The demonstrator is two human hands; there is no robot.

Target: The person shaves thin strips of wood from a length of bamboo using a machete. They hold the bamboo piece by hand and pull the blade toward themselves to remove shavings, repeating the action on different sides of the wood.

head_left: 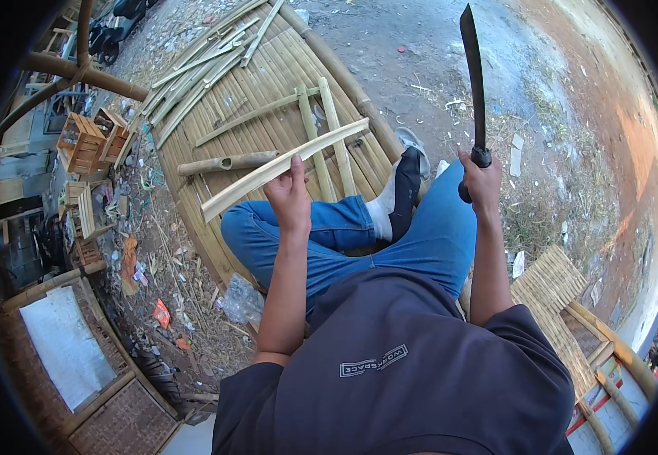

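Note:
My left hand [291, 193] is closed around the middle of a pale split bamboo strip [226, 196], which slants up to the right above my crossed legs. In my right hand [483, 182] is a machete [474, 83] with a dark blade. My fingers wrap its black handle, and the blade points up, well apart from the strip. Just beyond the strip, a round bamboo piece [200, 164] with a notch lies on the slatted bamboo platform [257, 98]. Two split bamboo pieces [335, 133] rest side by side to its right, near a longer thin one [245, 121].
A pile of split bamboo strips [200, 72] covers the platform's far left. Wooden crates [80, 142] stand off to the left. Clear plastic [243, 299] lies by my left knee, and a woven bamboo panel [549, 284] is at the right. Litter dots the dirt ground.

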